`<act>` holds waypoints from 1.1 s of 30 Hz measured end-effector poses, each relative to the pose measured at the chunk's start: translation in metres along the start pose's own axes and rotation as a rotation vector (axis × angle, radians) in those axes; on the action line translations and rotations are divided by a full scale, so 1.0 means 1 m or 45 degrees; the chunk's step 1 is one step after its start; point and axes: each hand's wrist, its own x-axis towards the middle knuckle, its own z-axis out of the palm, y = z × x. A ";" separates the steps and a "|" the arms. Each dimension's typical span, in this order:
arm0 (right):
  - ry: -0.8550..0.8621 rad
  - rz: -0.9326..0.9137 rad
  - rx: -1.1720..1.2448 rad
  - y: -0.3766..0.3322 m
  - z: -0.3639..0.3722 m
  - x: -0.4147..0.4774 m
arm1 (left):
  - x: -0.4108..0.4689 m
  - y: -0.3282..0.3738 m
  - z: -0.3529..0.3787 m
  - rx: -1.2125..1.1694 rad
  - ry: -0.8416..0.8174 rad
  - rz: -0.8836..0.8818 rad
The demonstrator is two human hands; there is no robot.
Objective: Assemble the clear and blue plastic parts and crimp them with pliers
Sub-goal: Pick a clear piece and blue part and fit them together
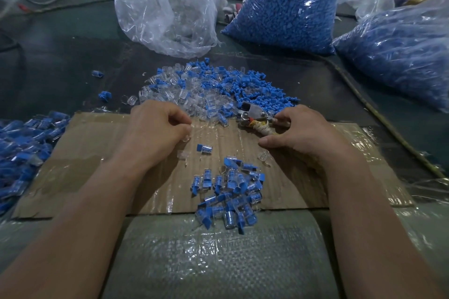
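A mixed heap of loose clear and blue plastic parts point(206, 87) lies beyond a taped cardboard sheet point(92, 153). My left hand point(155, 128) rests on the cardboard with curled fingers that pinch a small clear part point(187, 139). My right hand point(303, 131) lies on the wrapped handles of the metal pliers point(252, 114), fingers curled round them, the jaws pointing left into the heap. A pile of assembled clear-and-blue pieces point(230, 192) sits near the cardboard's front edge. One assembled piece point(204, 148) lies alone between my hands.
A clear bag point(165, 5) with clear parts stands at the back. Two bags of blue parts point(289, 2) point(401, 56) stand at back right. More assembled pieces point(21, 148) are heaped at the left. A loose clear part point(263, 155) lies below my right thumb.
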 end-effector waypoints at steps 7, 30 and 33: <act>-0.073 0.028 0.186 0.005 -0.006 -0.003 | -0.005 0.010 0.001 -0.029 0.040 0.142; 0.433 0.059 0.216 0.005 0.007 0.023 | -0.010 0.014 0.005 -0.221 0.047 0.165; 0.490 0.041 0.246 0.006 0.006 0.020 | -0.010 0.014 0.005 -0.226 0.048 0.157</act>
